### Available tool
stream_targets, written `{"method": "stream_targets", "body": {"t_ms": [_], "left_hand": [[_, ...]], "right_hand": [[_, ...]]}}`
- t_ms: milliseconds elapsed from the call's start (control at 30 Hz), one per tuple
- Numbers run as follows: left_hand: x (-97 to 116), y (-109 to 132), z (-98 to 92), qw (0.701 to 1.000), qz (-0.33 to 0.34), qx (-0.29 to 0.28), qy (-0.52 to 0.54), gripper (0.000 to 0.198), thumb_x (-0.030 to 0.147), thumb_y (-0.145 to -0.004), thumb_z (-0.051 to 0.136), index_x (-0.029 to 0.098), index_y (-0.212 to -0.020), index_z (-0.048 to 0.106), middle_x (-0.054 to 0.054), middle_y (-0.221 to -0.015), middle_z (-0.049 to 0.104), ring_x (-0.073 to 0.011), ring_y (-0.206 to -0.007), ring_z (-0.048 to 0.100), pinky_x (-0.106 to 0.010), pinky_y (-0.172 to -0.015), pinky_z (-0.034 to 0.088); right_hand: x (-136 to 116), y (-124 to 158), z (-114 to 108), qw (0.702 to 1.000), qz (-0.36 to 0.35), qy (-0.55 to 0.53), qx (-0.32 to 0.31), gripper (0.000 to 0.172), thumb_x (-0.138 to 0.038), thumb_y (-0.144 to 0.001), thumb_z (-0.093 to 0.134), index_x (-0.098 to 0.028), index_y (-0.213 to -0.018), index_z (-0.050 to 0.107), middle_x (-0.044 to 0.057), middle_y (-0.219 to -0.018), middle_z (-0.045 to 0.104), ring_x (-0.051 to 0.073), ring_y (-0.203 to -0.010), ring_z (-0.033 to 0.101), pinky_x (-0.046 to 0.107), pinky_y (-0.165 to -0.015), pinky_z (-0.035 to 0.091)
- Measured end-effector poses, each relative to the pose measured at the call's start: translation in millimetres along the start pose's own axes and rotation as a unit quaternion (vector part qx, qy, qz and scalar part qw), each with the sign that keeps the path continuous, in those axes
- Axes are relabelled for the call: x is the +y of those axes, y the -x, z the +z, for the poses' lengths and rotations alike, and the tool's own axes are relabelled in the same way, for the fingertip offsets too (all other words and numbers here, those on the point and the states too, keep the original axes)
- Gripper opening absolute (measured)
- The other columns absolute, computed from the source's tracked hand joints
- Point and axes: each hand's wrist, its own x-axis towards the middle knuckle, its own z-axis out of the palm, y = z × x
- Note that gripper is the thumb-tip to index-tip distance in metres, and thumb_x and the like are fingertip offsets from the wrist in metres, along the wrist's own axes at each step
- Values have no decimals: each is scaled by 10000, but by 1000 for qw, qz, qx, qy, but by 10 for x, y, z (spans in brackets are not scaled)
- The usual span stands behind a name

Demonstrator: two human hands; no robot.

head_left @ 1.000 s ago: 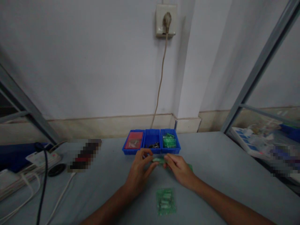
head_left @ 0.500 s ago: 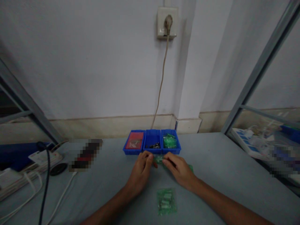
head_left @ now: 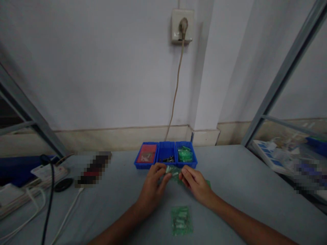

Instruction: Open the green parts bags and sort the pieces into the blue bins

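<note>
My left hand (head_left: 152, 183) and my right hand (head_left: 194, 183) meet over the grey table (head_left: 242, 190), both pinching a small green plastic bag (head_left: 173, 172) between thumb and fingers. Just beyond them stand three blue bins: the left bin (head_left: 146, 156) has a red lining and small parts, the middle bin (head_left: 166, 155) holds dark small parts, the right bin (head_left: 186, 154) holds green bags. Another green bag with pale parts (head_left: 181, 220) lies flat on the table nearer to me. A bit of green (head_left: 207, 182) shows behind my right hand.
A cord (head_left: 175, 88) runs from a wall socket (head_left: 182, 26) down behind the bins. At the left lie a power strip with cables (head_left: 43, 172) and a black round object (head_left: 61, 184). A metal frame (head_left: 281, 75) and a cluttered shelf (head_left: 286, 153) stand at the right.
My hands stayed near the bins and kept working the small green bag; my fingers shifted on it and it now shows slightly higher between them.
</note>
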Motion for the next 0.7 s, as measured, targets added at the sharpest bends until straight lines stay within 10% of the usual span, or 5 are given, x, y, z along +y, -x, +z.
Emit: {"method": "stream_targets", "body": {"t_ms": [100, 200, 367, 567, 700], "left_hand": [[37, -32, -22, 999, -34, -6, 36, 293, 363, -1083, 520, 203, -923, 705, -66, -1041, 666, -222, -998, 608, -356, -929, 496], [55, -40, -21, 997, -40, -27, 62, 313, 385, -1087, 511, 203, -939, 719, -62, -1051, 677, -220, -1016, 606, -354, -954, 478], [85, -18, -12, 993, -42, -86, 67, 440, 408, -1104, 452, 204, -827, 727, -49, -981, 676, -218, -981, 611, -358, -936, 461], [-11, 19, 47, 996, -65, -28, 49, 180, 301, -1077, 494, 221, -1148, 639, -43, -1039, 655, -202, -931, 608, -343, -849, 488], [-104, 47, 80, 999, 1, -26, 34, 541, 100, -955, 586, 296, -1448, 480, -64, -1260, 591, -183, -955, 597, -297, -784, 504]], "right_hand": [[-8, 6, -9, 998, -53, 39, 19, 338, -474, -1063, 553, -245, -1313, 564, -11, -870, 549, 148, -657, 491, 266, -603, 402], [-34, 12, -32, 984, -121, 130, 8, 585, -369, -1005, 671, -315, -1533, 423, 43, -1121, 596, 165, -742, 540, 295, -694, 470], [-65, 16, -48, 966, -189, 179, -12, 137, -322, -1053, 610, -245, -1143, 680, 46, -997, 665, 215, -929, 612, 324, -839, 465], [4, -37, -37, 992, -61, 101, 41, 392, -451, -1039, 595, -221, -744, 476, -55, -668, 401, 139, -623, 406, 269, -588, 295], [54, -67, -36, 999, -22, 34, 22, 470, -544, -1012, 598, -229, -719, 409, -63, -673, 344, 131, -627, 353, 264, -584, 277]]}}
